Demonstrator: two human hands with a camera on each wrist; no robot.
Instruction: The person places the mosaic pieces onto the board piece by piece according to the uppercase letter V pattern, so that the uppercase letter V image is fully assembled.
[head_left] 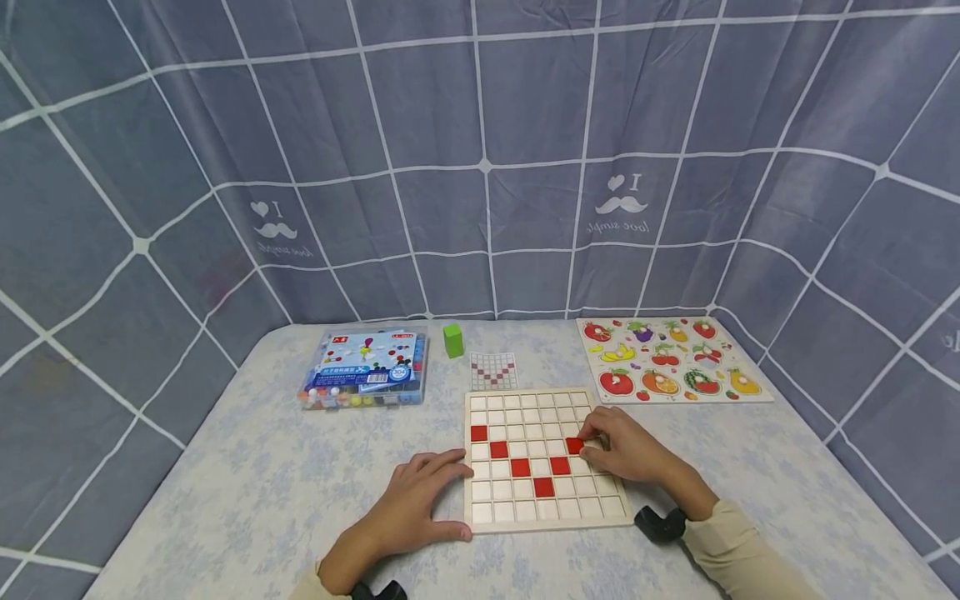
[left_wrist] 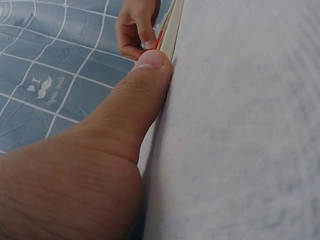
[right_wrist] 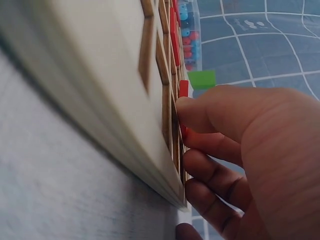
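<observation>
A square wooden grid board (head_left: 551,526) lies on the table with pale cells. Several red square tiles sit in it in a V shape, among them a tile at the bottom of the V (head_left: 543,487). My right hand (head_left: 630,446) is over the board's right side, thumb and index finger pinching a red tile (right_wrist: 184,89) at the upper right arm of the V. With fingers spread, my left hand (head_left: 412,504) rests at the board's left edge; its thumb (left_wrist: 145,75) touches the lower left corner area. Behind the board lies a small card (head_left: 493,371) printed with a V on a grid.
A lidded plastic box (head_left: 365,367) of colourful small parts stands at the back left. Beside the card is an upright green block (head_left: 453,341). A fruit picture board (head_left: 675,360) lies at the back right. Grey checked curtains (head_left: 525,208) surround the table.
</observation>
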